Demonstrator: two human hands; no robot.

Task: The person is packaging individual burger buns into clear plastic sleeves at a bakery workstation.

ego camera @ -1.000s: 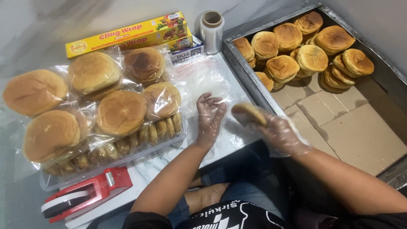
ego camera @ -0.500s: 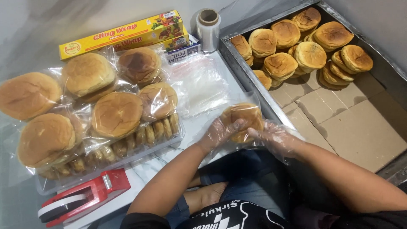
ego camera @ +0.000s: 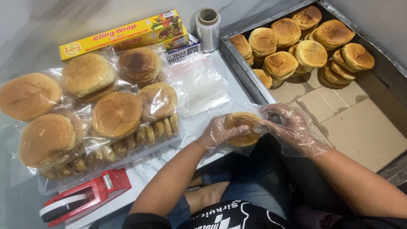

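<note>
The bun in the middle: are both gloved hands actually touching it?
Touching. The head view shows the left hand fingers wrapped over the bun, the right hand fingertips on its edge.
</note>
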